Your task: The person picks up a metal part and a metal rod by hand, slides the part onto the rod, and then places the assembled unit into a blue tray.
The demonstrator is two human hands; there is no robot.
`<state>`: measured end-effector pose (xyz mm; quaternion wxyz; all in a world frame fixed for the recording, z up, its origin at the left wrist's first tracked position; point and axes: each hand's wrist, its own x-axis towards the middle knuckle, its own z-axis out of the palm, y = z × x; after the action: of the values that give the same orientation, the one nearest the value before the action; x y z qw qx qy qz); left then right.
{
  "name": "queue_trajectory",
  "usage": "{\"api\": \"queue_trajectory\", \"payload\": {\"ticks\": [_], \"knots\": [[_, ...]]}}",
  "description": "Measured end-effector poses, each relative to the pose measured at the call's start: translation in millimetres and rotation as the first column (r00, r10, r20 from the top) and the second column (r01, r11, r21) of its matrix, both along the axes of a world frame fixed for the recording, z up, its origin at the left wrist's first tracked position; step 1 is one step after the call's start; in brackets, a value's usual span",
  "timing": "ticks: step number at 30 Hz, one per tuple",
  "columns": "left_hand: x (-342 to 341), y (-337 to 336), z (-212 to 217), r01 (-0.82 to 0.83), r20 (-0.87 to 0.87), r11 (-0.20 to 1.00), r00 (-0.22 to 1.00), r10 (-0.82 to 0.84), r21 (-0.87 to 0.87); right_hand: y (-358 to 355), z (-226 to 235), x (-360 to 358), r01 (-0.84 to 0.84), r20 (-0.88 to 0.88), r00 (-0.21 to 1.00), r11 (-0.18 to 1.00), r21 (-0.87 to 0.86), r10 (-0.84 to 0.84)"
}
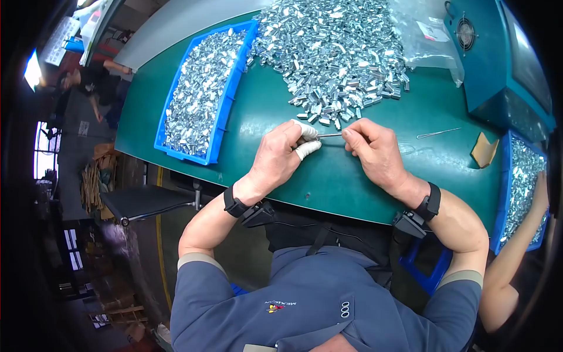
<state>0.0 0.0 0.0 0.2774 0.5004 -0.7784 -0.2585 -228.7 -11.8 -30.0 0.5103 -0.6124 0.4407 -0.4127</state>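
A thin metal rod (331, 135) spans the gap between my two hands, above the green table (258, 126). My left hand (277, 151), with white wraps on its thumb and a finger, is closed around the rod's left end. What else sits in those fingers is hidden. My right hand (378, 151) pinches the other end between thumb and fingers. Just beyond my hands spreads a big heap of small silvery metal pieces (340, 56). To the right of my right hand lies a thin looped wire (438, 133).
A blue tray (220, 120) full of metal pieces stands at left. At right are a brown pad (484, 150), a teal machine (489, 76) and another blue tray (501, 220), with another person's arm (525, 217) reaching in. A plastic bag (431, 50) lies behind.
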Motion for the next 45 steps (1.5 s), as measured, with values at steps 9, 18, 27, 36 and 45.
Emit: {"api": "queue_trajectory", "payload": {"ticks": [9, 18, 27, 36, 45], "knots": [[-8, -10, 2, 0.162, 0.133, 0.961, 0.982, -0.135, -0.225, -2, 5, -3, -0.043, -0.145, 0.989, 0.987, -0.156, 0.020], [-23, -4, 4, 0.159, 0.034, 0.957, 0.987, -0.156, -0.242, 5, 2, 1, -0.101, -0.224, 0.974, 0.963, -0.251, 0.044], [-30, 3, -1, 0.114, 0.029, 0.942, 0.993, -0.111, -0.315, 10, 5, 1, -0.053, -0.206, 0.978, 0.982, -0.180, 0.015], [42, 18, 35, -0.155, 0.121, 0.958, 0.975, 0.188, -0.240, 3, 8, 0, -0.014, -0.053, 0.999, 0.997, -0.080, 0.009], [53, -40, 43, -0.055, 0.339, 0.914, 0.918, 0.204, -0.402, 0, 0, -14, 0.055, 0.073, 0.996, 0.998, -0.011, -0.055]]}}
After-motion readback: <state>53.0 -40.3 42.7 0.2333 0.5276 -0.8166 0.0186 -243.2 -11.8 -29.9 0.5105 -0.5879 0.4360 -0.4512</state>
